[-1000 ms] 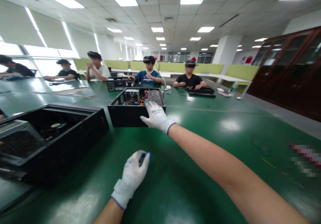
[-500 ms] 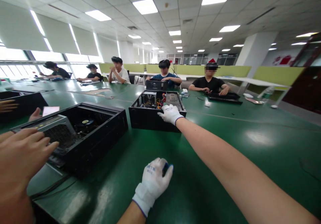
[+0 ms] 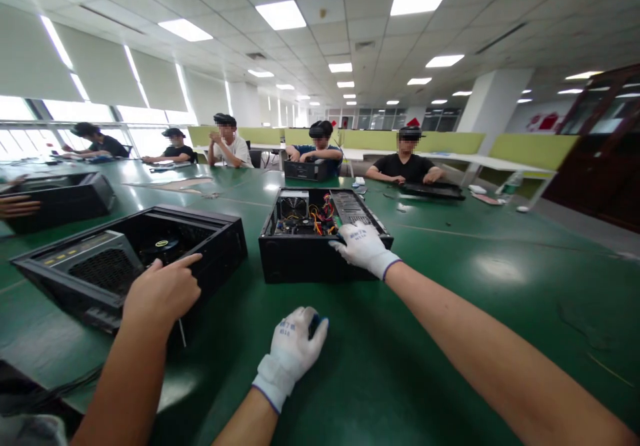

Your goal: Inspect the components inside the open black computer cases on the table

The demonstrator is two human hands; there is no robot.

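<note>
An open black computer case [image 3: 320,259] lies on the green table, its fan, coloured wires and metal drive cage showing. My right hand [image 3: 363,246], in a white glove, grips the near wall of this case towards its right corner, fingers over the rim. Nearer to me, my left hand [image 3: 297,339], also gloved, is low over the table with its fingers curled in. Between its thumb and fingers is a dark spot; whether it is an object or the blue palm of the glove is unclear.
At left stands another open case [image 3: 200,279] with a power supply, a co-worker's bare hand [image 3: 167,286] over it. Farther left, a hand touches a third case [image 3: 65,203]. Across the table [image 3: 480,233] several people sit, one behind a black box [image 3: 306,170], another with a black panel [image 3: 433,191].
My right hand and the case it grips have come nearer to me. The co-worker's bare hand has moved right over the left case. My left hand stays curled.
</note>
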